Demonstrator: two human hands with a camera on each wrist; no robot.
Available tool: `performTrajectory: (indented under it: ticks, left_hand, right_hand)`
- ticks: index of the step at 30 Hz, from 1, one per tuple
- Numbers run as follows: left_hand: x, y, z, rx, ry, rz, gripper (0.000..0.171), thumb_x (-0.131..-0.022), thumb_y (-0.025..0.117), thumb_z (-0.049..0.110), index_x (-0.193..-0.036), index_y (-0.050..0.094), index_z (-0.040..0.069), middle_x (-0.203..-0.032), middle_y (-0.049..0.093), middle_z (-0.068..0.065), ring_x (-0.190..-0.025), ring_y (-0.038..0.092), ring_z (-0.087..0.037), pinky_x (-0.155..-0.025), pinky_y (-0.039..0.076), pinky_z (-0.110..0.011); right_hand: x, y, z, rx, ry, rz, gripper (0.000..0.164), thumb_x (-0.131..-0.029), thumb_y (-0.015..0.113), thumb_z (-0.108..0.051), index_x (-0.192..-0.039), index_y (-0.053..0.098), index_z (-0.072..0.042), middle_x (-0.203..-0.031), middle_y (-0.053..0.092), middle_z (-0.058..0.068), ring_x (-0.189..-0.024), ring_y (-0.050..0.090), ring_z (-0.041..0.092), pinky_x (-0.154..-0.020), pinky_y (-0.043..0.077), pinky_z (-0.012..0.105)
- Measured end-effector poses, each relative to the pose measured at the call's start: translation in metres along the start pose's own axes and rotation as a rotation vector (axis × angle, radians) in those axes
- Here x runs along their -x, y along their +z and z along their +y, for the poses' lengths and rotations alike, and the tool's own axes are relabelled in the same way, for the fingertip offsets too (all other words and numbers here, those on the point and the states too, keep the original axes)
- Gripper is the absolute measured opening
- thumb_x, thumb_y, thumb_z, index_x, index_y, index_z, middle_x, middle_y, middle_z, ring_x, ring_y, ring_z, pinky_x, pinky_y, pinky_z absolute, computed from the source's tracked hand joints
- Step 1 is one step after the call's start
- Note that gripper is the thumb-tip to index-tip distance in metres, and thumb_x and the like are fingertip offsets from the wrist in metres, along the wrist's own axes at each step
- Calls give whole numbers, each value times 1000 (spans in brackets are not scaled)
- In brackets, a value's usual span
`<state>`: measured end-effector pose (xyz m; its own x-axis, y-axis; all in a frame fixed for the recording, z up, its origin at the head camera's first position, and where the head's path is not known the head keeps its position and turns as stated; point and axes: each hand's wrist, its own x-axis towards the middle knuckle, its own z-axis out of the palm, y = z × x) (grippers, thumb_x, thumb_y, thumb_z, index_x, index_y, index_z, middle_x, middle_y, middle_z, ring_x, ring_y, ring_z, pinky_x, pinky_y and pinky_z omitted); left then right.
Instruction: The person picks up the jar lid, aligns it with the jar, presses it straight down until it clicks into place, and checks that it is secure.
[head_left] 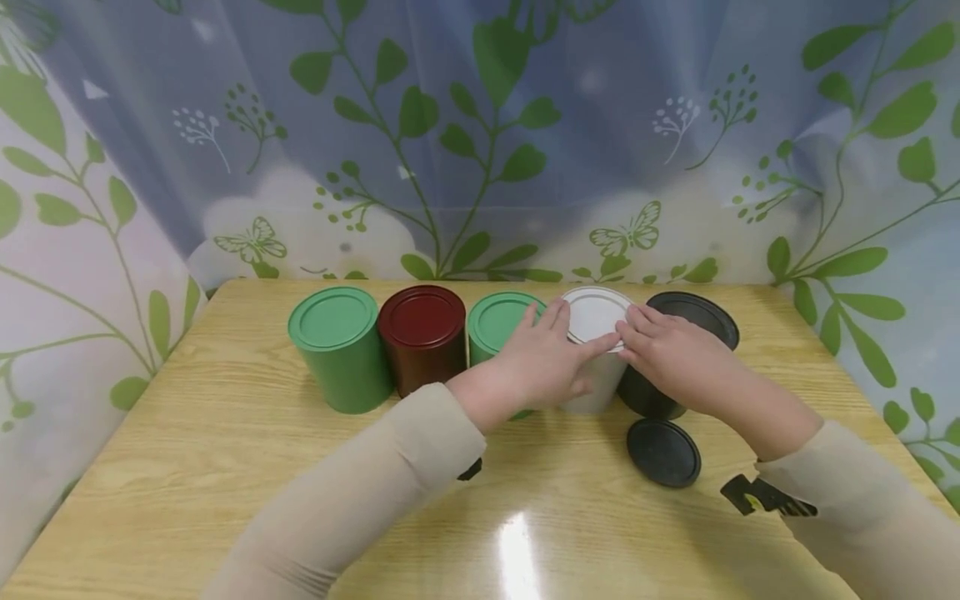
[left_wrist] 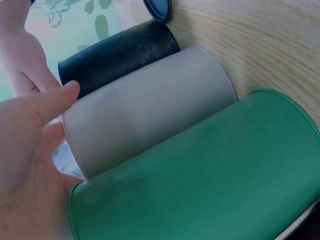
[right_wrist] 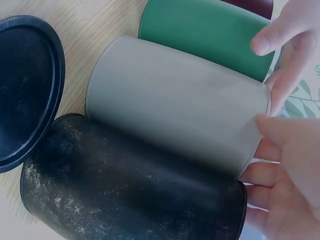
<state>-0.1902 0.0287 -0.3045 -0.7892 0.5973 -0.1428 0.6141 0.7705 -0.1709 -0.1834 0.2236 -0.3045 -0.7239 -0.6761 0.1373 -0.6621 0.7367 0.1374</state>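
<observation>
A white can (head_left: 596,387) with a white lid (head_left: 588,310) stands upright in a row of cans. My left hand (head_left: 542,357) rests on the left side of its lid, fingers spread and thumb stretched along the near rim. Fingers fairly straight, my right hand (head_left: 675,357) touches the lid's right rim. In the right wrist view its thumb lies at the top edge of the white can (right_wrist: 175,100). Just right stands a black can (head_left: 648,393), its top partly hidden by the right hand. A green can (head_left: 498,321) with a lid sits left of the white one, partly behind my left hand.
Farther left along the row are a dark red can (head_left: 422,342) and another green can (head_left: 345,362), both lidded. A loose black lid (head_left: 663,452) lies on the wooden table (head_left: 225,467) in front of the black can. Behind hangs a leaf-patterned curtain (head_left: 450,167).
</observation>
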Motion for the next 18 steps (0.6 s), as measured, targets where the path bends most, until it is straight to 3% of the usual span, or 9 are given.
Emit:
performTrajectory:
  ticks: [6, 12, 18]
  left_hand:
    - [-12, -2, 1, 8, -59, 20, 76, -89, 45, 60, -151, 10, 33, -153, 14, -15, -141, 9, -31, -110, 15, -50]
    - [-33, -1, -1, 12, -24, -15, 83, -89, 43, 62, -152, 6, 23, -156, 0, -10, -142, 1, -22, -112, 15, -43]
    - [-37, 1, 0, -49, 0, -24, 81, -90, 41, 61, -152, 9, 19, -156, 3, -11, -141, 6, -23, -112, 15, -36]
  right_hand:
    - [0, -1, 3, -5, -13, -11, 42, -92, 60, -19, -122, 55, 10, -127, 48, 33, -119, 45, 44, -91, 41, 55]
    - [-2, 0, 3, -11, -11, -25, 43, -91, 60, -20, -122, 55, 9, -128, 47, 33, -120, 44, 44, -94, 38, 56]
    - [-7, -1, 2, -16, 67, -101, 60, -93, 57, -36, -133, 46, 7, -137, 41, 28, -128, 35, 41, -99, 25, 63]
